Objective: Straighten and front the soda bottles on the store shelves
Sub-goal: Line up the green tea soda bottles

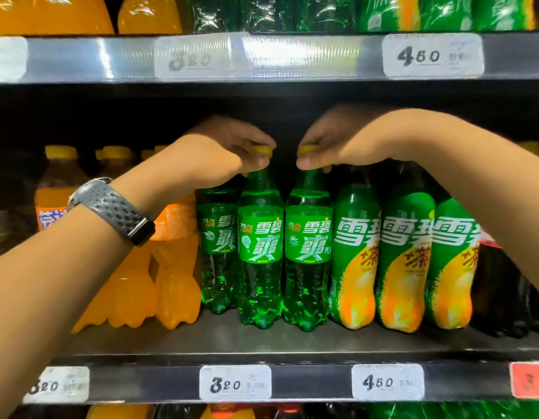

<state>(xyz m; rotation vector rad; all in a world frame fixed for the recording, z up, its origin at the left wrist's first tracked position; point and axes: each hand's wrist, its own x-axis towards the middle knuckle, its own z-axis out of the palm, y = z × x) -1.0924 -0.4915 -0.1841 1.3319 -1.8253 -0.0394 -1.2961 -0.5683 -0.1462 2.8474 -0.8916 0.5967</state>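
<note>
Two clear green soda bottles with yellow caps stand side by side at the front of the middle shelf [262,343]. My left hand [222,152] grips the yellow cap of the left green bottle [260,258] from above. My right hand [337,143] grips the cap of the right green bottle [307,261] in the same way. Both labels face forward. A third green bottle [216,252] stands a little further back on their left. A grey watch band is on my left wrist.
Orange soda bottles [174,267] stand left of the green ones. Three green-and-yellow wrapped bottles [404,267] stand to the right, then dark bottles [501,291]. Price tags [235,384] line the shelf edges. The upper shelf [80,58] hangs just above my hands.
</note>
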